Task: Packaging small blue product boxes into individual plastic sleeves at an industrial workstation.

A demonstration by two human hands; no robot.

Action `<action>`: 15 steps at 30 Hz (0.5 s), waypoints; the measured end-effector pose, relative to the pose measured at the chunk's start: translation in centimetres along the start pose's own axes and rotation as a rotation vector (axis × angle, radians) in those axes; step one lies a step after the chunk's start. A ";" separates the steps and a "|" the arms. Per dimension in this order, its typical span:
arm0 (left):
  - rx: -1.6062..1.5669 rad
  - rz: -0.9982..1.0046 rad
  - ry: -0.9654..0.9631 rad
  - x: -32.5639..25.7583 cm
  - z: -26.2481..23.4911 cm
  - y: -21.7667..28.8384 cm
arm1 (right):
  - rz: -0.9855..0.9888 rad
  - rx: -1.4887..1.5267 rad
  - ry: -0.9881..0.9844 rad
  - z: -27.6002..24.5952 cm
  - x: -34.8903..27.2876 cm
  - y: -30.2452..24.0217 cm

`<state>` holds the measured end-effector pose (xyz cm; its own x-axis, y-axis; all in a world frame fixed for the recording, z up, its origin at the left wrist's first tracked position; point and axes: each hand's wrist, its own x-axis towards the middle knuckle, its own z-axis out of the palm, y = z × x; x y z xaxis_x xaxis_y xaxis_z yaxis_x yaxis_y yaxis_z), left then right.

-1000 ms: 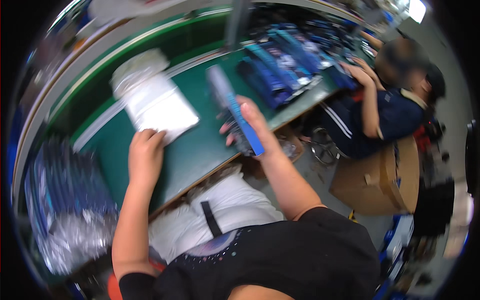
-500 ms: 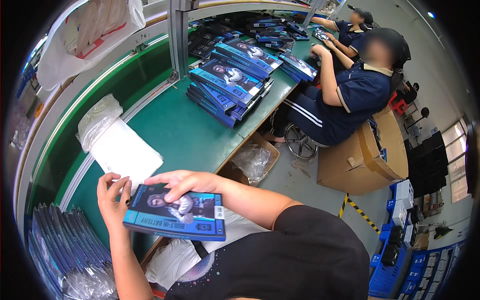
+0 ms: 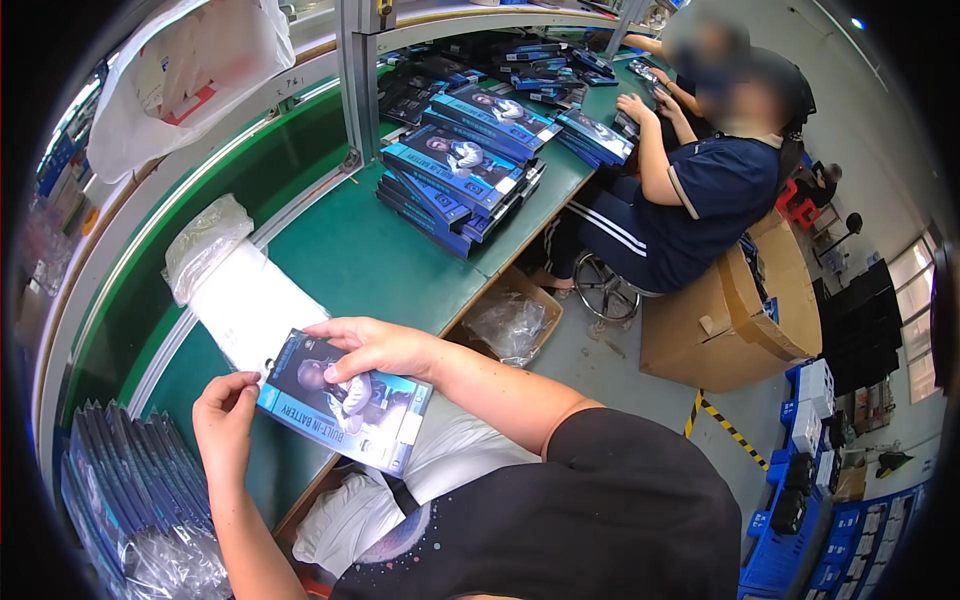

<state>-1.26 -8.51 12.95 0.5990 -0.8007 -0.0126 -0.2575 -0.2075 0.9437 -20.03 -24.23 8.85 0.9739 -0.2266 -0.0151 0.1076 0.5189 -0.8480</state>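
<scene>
A flat blue-and-black retail box (image 3: 345, 405) with a printed figure on its front lies in the grip of my right hand (image 3: 375, 350), the thumb across its face and the fingers behind its far edge. The box slants down to the right over the table edge. At its left end, my left hand (image 3: 228, 408) has thumb and forefinger pinched together; what is between them is hidden. Just beyond the box, a stack of white plastic bags (image 3: 255, 300) rests on the green table, its crumpled clear end (image 3: 205, 240) toward the back rail.
Similar boxes stand in a row (image 3: 135, 470) at lower left, and more are piled (image 3: 455, 170) farther along the table (image 3: 350, 235). A metal post (image 3: 358, 90) rises at the back. To the right sit co-workers (image 3: 715, 190), near a large cardboard carton (image 3: 720, 320).
The box has tilted, its right end swinging down and its front turning more toward view. My left fingers have gone from spread to pinched at its left end. The nearer co-worker's raised hand has lowered.
</scene>
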 end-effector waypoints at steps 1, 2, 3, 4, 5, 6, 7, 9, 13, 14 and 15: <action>0.056 0.053 -0.031 0.0 0.1 0.1 | -0.060 -0.041 0.016 0.1 0.2 0.2; 0.113 0.102 -0.059 -0.2 -0.1 0.2 | -0.106 -0.073 0.024 0.2 0.3 0.5; 0.119 0.047 -0.058 -0.6 0.1 0.2 | -0.102 -0.068 0.006 0.3 0.1 0.6; 0.140 0.082 -0.050 -0.7 0.5 0.4 | -0.140 -0.111 0.086 0.3 -0.5 0.6; 0.164 0.107 -0.031 -1.0 0.5 0.6 | -0.170 -0.149 0.153 0.7 -0.6 0.8; 0.259 0.176 -0.009 -1.2 0.4 0.9 | -0.244 -0.252 0.184 0.9 -0.5 1.3; 0.356 0.239 0.010 -1.5 0.6 1.2 | -0.229 -0.239 0.151 1.1 -0.5 1.5; 0.298 0.268 0.004 -2.1 1.5 2.2 | -0.231 -0.193 0.271 1.3 -0.7 2.0; 0.264 0.328 -0.117 -3.0 1.0 2.5 | -0.215 -0.135 0.313 2.6 -0.9 0.5; 0.150 0.245 -0.124 -3.3 0.9 2.4 | -0.196 -0.131 0.332 2.9 -1.1 0.5; 0.032 0.179 -0.137 -3.1 0.8 2.3 | -0.191 -0.136 0.360 2.8 -1.3 0.4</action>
<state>-4.33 -7.00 14.89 0.4334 -0.8949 0.1068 -0.3752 -0.0713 0.9242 -20.69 -21.46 10.03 0.8047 -0.5936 -0.0147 0.2282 0.3321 -0.9152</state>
